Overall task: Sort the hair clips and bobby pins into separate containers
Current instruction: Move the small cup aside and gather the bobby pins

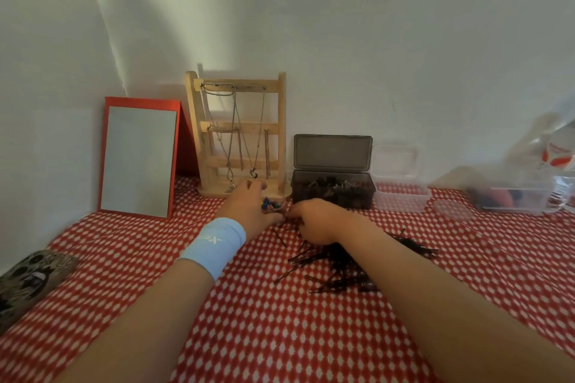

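A loose heap of black bobby pins (pixel 345 261) lies on the red-and-white cloth, partly under my right forearm. My left hand (pixel 249 205), with a light blue wristband, rests by a small cluster of coloured hair clips (pixel 270 204) in front of the wooden stand, fingers curled around them. My right hand (pixel 314 219) is curled just right of the clips, at the far edge of the pin heap; what it holds is hidden. A dark lidded box (pixel 333 188) stands open behind, with dark clips inside. A clear empty container (pixel 401 196) sits to its right.
A red-framed mirror (pixel 140 158) leans on the wall at the left. A wooden jewellery stand (pixel 239 134) with chains stands behind my hands. A small clear lid (pixel 452 210) and a clear tub (pixel 513 199) with a plastic bag are at the right. A patterned pouch (pixel 28 280) lies at the left edge.
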The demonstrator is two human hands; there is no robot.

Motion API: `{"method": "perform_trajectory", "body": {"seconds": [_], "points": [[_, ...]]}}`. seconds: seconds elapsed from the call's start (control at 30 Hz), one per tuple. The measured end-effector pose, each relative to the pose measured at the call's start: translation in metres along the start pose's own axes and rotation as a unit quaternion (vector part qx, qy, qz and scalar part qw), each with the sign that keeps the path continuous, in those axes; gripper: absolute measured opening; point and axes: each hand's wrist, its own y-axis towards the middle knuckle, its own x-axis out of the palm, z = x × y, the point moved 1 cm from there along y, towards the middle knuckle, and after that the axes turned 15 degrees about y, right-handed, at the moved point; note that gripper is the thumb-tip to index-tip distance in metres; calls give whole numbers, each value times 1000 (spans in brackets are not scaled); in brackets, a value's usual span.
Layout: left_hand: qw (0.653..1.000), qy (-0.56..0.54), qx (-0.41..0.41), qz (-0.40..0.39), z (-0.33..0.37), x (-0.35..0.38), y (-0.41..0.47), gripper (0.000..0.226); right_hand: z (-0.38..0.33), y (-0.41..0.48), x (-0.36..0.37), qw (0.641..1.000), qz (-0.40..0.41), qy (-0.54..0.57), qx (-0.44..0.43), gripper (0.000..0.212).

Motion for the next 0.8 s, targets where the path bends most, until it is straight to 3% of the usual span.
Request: {"method": "perform_trajectory", "body": {"seconds": [0.13, 0.27, 0.37, 0.43, 0.47, 0.57, 0.63, 0.7, 0.8], "points": [[999, -7, -7, -45, -6, 7, 18, 77, 4, -8, -14, 1000, 14, 2, -24, 40], [999, 40, 2, -34, -14, 6, 17, 76, -2, -4, -11, 999, -3, 29, -36, 61], [997, 52, 47, 39, -7, -3, 3, 57, -5, -3, -4, 998, -32, 16, -42, 60], [995, 23, 92, 30, 0, -12, -7, 39, -2, -7, -8, 998, -18, 3, -53, 52], [993, 23, 111, -15, 3, -14, -12, 43, 0, -10, -11, 998, -15, 1, -56, 46], [962, 117, 143, -200, 13, -9, -23, 103, 13, -21, -23, 998, -21, 12, -57, 41], [941, 174, 164, -240, 20, -4, -28, 114, 20, -32, -30, 997, -23, 54, -55, 48], [945, 151, 178, -228, 29, -3, -28, 98, 27, -46, -37, 992, -5, 111, -53, 54], [958, 61, 193, -202, 42, -3, -23, 57, 45, -69, -54, 979, 74, 181, -58, 49]]}}
